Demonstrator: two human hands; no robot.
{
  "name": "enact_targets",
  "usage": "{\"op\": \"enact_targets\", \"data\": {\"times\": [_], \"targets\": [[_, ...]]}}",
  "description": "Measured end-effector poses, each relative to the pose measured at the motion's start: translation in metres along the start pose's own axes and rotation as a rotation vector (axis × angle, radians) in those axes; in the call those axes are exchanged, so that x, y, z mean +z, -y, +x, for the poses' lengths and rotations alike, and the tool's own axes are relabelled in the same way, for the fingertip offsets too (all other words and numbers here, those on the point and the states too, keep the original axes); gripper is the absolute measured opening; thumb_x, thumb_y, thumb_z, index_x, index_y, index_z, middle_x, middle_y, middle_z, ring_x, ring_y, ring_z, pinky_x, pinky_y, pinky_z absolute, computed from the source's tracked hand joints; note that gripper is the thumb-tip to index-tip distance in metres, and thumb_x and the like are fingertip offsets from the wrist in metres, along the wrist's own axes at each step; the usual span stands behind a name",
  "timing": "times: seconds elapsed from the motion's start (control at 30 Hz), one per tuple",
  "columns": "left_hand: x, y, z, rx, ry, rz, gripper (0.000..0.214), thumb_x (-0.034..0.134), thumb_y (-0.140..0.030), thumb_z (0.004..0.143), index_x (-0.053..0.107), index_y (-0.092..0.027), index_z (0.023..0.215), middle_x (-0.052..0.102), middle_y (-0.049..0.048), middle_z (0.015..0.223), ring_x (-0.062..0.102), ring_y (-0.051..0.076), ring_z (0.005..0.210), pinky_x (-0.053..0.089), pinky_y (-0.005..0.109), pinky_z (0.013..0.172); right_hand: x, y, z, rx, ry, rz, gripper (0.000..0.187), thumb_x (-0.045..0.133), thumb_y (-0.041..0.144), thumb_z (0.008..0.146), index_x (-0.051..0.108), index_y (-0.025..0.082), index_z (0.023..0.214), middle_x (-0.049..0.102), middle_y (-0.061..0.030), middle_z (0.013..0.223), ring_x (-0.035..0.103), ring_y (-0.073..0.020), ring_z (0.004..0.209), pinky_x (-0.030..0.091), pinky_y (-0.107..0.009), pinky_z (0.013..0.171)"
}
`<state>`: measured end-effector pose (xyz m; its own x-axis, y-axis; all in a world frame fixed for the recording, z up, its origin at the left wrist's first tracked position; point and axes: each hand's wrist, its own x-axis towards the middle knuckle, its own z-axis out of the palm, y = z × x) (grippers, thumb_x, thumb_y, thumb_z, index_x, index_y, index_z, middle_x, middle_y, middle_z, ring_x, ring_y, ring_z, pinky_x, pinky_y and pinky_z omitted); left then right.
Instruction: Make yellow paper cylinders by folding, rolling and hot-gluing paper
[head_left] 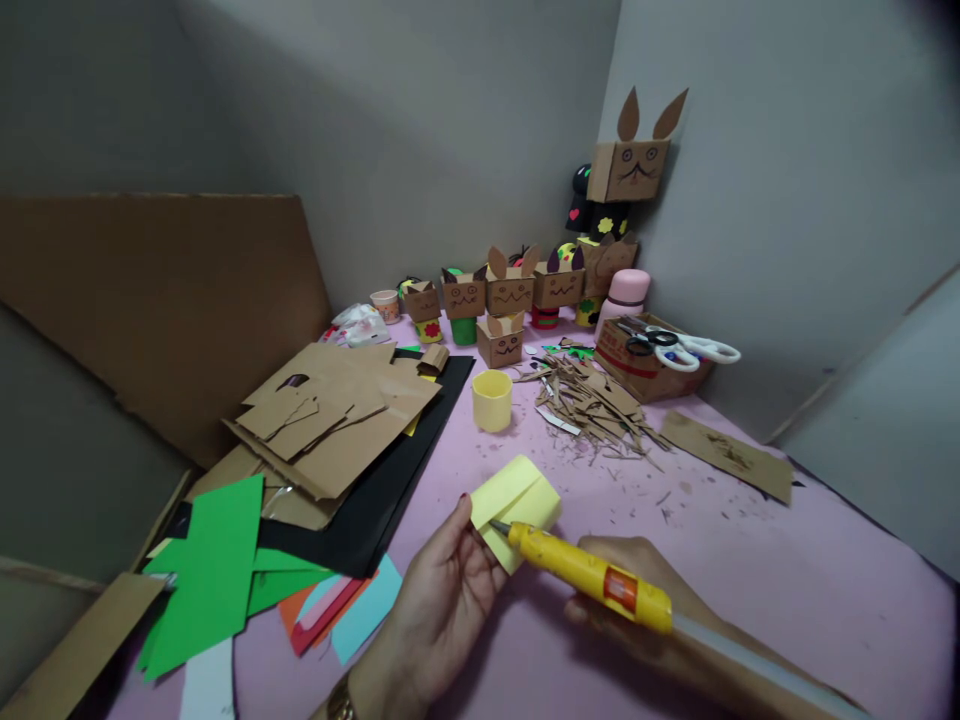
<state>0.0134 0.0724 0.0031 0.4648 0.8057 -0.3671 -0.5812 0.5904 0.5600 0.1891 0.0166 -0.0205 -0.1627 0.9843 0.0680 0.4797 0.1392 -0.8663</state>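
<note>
My left hand (442,590) pinches a folded strip of pale yellow paper (517,500) just above the pink table (787,560). In my right hand (637,590) is a yellow glue gun (592,580); its nozzle touches the lower fold of the paper. A clear glue stick trails out of the gun's back toward the lower right. A finished yellow paper ring (492,400) stands a little beyond the paper.
Cut brown cardboard pieces (337,415) lie on black paper at left, with green sheets (217,570) in front. Cardboard scraps (592,405) litter the middle. A small box with scissors (679,350) sits at right. Cardboard animal figures (510,295) line the back wall.
</note>
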Motion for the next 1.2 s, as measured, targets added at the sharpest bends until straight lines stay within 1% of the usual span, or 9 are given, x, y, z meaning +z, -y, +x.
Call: {"op": "enact_targets", "data": {"times": [0.07, 0.2, 0.3, 0.4, 0.63, 0.77, 0.97, 1.1, 1.2], "targets": [[-0.0001, 0.0004, 0.0002, -0.007, 0.0, 0.018, 0.03, 0.04, -0.021, 0.092, 0.062, -0.004, 0.102, 0.073, 0.0164, 0.094, 0.069, 0.023, 0.086, 0.054, 0.033, 0.079, 0.0006, -0.0017, 0.0004, -0.013, 0.0, -0.016, 0.028, 0.061, 0.031, 0.07, 0.039, 0.019, 0.056, 0.044, 0.006, 0.052, 0.035, -0.0068, 0.046, 0.03, -0.021, 0.042], [0.0001, 0.0011, 0.0004, -0.025, 0.011, 0.038, 0.032, 0.04, -0.023, 0.092, 0.06, -0.003, 0.107, 0.072, 0.0175, 0.096, 0.067, 0.025, 0.091, 0.052, 0.037, 0.084, 0.0013, -0.0062, 0.0008, -0.056, -0.003, -0.036, 0.027, 0.063, 0.03, 0.069, 0.042, 0.019, 0.056, 0.043, 0.0065, 0.051, 0.033, -0.0059, 0.045, 0.027, -0.02, 0.04], [-0.0007, 0.0014, 0.0002, -0.025, 0.013, 0.035, 0.033, 0.041, -0.024, 0.091, 0.058, -0.002, 0.11, 0.071, 0.018, 0.097, 0.067, 0.026, 0.093, 0.05, 0.038, 0.087, 0.0, -0.0044, 0.0005, -0.063, -0.005, -0.028, 0.025, 0.06, 0.031, 0.071, 0.043, 0.019, 0.057, 0.046, 0.0047, 0.054, 0.036, -0.0068, 0.046, 0.029, -0.02, 0.042], [-0.0022, 0.0017, 0.0005, -0.022, 0.011, 0.028, 0.034, 0.043, -0.024, 0.091, 0.056, -0.002, 0.113, 0.071, 0.0181, 0.099, 0.066, 0.026, 0.095, 0.049, 0.04, 0.089, -0.0013, -0.0006, 0.0004, -0.055, -0.003, -0.02, 0.025, 0.06, 0.031, 0.071, 0.043, 0.019, 0.056, 0.047, 0.0043, 0.053, 0.037, -0.0074, 0.046, 0.031, -0.021, 0.042], [-0.0002, 0.0007, 0.0012, -0.026, -0.007, -0.012, 0.029, 0.042, -0.021, 0.091, 0.059, -0.004, 0.108, 0.072, 0.0154, 0.097, 0.068, 0.023, 0.088, 0.053, 0.037, 0.084, -0.0015, -0.0015, 0.002, -0.061, 0.013, 0.012, 0.023, 0.06, 0.029, 0.07, 0.041, 0.02, 0.06, 0.044, 0.0055, 0.056, 0.035, -0.0076, 0.048, 0.031, -0.022, 0.044], [0.0013, -0.0005, 0.0012, -0.039, -0.01, -0.033, 0.03, 0.041, -0.021, 0.091, 0.057, -0.002, 0.109, 0.072, 0.0164, 0.096, 0.068, 0.023, 0.088, 0.052, 0.037, 0.084, -0.0016, -0.0004, 0.0021, -0.062, 0.006, 0.018, 0.022, 0.058, 0.029, 0.07, 0.041, 0.02, 0.06, 0.042, 0.0054, 0.055, 0.035, -0.0079, 0.047, 0.03, -0.022, 0.043], [-0.0002, 0.0005, 0.0027, -0.07, 0.006, -0.047, 0.034, 0.04, -0.023, 0.092, 0.054, -0.001, 0.114, 0.072, 0.0177, 0.095, 0.067, 0.025, 0.091, 0.051, 0.038, 0.085, -0.0015, 0.0024, 0.0017, -0.066, 0.032, 0.032, 0.023, 0.059, 0.028, 0.07, 0.039, 0.02, 0.059, 0.042, 0.0058, 0.055, 0.035, -0.0078, 0.048, 0.03, -0.022, 0.044], [0.0006, 0.0003, 0.001, -0.075, -0.009, -0.081, 0.03, 0.038, -0.021, 0.092, 0.057, -0.003, 0.107, 0.073, 0.0161, 0.093, 0.069, 0.023, 0.086, 0.053, 0.036, 0.081, -0.0024, 0.0022, 0.0019, -0.051, 0.033, 0.031, 0.022, 0.058, 0.029, 0.07, 0.041, 0.02, 0.061, 0.044, 0.0049, 0.057, 0.037, -0.0083, 0.049, 0.032, -0.022, 0.045], [0.0004, -0.0002, 0.0006, -0.08, 0.013, -0.093, 0.029, 0.038, -0.02, 0.092, 0.057, -0.003, 0.106, 0.073, 0.0159, 0.093, 0.069, 0.023, 0.086, 0.053, 0.036, 0.082, -0.0034, 0.002, 0.0015, -0.043, 0.018, 0.045, 0.022, 0.058, 0.028, 0.071, 0.04, 0.02, 0.061, 0.043, 0.0054, 0.056, 0.036, -0.0082, 0.049, 0.03, -0.022, 0.044]]}}
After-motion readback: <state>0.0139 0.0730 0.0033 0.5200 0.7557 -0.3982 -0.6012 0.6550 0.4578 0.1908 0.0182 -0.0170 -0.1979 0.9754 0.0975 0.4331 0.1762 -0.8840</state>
